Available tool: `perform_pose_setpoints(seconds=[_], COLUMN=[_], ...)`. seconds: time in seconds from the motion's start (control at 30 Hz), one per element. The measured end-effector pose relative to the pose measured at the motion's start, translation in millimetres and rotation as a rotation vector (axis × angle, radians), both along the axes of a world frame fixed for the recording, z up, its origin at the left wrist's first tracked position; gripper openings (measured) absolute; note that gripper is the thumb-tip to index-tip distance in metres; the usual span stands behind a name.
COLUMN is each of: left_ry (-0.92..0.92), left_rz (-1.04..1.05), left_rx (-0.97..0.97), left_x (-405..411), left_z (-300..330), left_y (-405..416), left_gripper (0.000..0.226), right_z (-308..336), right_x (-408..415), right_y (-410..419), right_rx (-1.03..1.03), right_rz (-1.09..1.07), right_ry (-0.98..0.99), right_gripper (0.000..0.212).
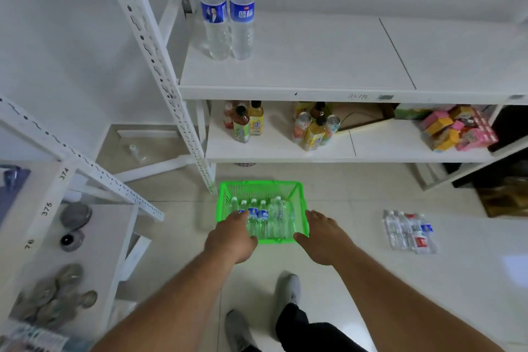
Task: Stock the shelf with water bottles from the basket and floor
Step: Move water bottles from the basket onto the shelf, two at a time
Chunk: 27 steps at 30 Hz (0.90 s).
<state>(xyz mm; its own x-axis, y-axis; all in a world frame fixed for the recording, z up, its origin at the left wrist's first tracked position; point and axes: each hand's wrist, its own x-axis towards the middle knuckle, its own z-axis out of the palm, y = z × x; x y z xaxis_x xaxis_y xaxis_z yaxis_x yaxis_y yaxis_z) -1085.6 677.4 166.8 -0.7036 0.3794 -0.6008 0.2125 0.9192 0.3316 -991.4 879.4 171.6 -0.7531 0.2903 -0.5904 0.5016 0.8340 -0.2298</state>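
A green plastic basket [258, 188] stands on the floor below the shelf, holding several clear water bottles [263, 216] with blue labels. My left hand [233, 237] reaches over the basket's near left corner, fingers down among the bottles; whether it holds one is hidden. My right hand [323, 237] hovers at the basket's near right edge, fingers relaxed and holding nothing. Several more water bottles [408, 233] lie on the floor to the right. Two or more tall water bottles [227, 14] stand at the left end of the white upper shelf [314, 51].
The lower shelf [280, 146] holds juice bottles, cans and coloured boxes. A white perforated upright [160, 66] rises left of the basket. Another rack at left [71, 237] carries round tins. My feet [288, 291] stand on the tiled floor just behind the basket.
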Motion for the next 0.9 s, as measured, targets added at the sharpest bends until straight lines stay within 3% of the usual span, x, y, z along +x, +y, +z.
perform_pose_setpoints(seconds=[0.3, 0.47, 0.67, 0.8, 0.9], left_ry=[-0.057, -0.12, -0.304, -0.378, -0.408], left_rz=[0.012, 0.095, 0.297, 0.387, 0.42], left_rx=[-0.036, -0.033, 0.053, 0.067, 0.076], left_x=[-15.4, -35.9, -62.3, -80.1, -90.4], left_z=[-30.0, -77.8, -196.3, -307.2, -396.2], left_y=[38.8, 75.2, 113.3, 133.8, 149.6], left_gripper=[0.08, 0.079, 0.08, 0.081, 0.079], right_z=[-36.1, -86.0, -198.0, -302.4, -390.5], right_x=[-11.0, -47.6, -97.9, -127.8, -146.7], right_y=[30.4, 73.9, 120.6, 142.3, 149.6], right_rx=[-0.101, -0.191, -0.346, -0.385, -0.381], right_rz=[-0.055, -0.093, -0.321, -0.535, -0.574], right_ry=[-0.063, -0.125, -0.196, -0.215, -0.243], right_gripper=[0.076, 0.076, 0.07, 0.062, 0.048])
